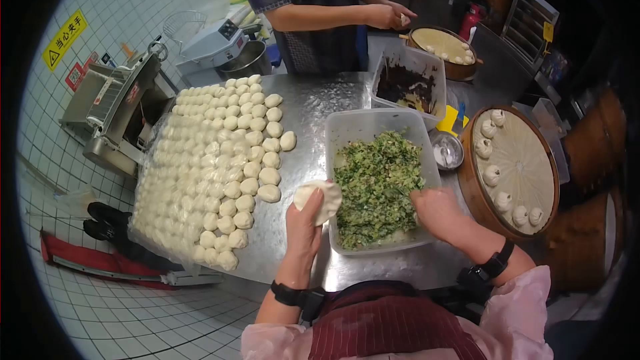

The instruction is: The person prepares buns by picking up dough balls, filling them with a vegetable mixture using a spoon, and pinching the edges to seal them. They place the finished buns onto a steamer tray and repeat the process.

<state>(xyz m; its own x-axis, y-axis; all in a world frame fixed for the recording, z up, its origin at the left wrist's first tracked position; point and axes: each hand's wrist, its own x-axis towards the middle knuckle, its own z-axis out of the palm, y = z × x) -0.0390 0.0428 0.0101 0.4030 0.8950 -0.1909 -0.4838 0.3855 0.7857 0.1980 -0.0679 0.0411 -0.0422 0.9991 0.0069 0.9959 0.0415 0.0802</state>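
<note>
My left hand (305,227) holds a flat round dough wrapper (319,201), its thumb lying across the top. The wrapper is beside the left wall of a clear plastic bin (327,153). Chopped green vegetable filling (377,183) fills much of that bin. Over the bin's right side, my right hand (440,213) is closed, its fingertips down by the filling. Whatever it grips is hidden. Left of the bin lie many pale dough balls (251,169), partly under clear plastic film (180,180).
A bamboo steamer (470,180) with several pleated buns stands at the right. Behind the bin are a tub of dark filling (407,83) and a metal bowl (447,151). Across the table, a co-worker's hands (393,16) hold dough near another steamer (443,47).
</note>
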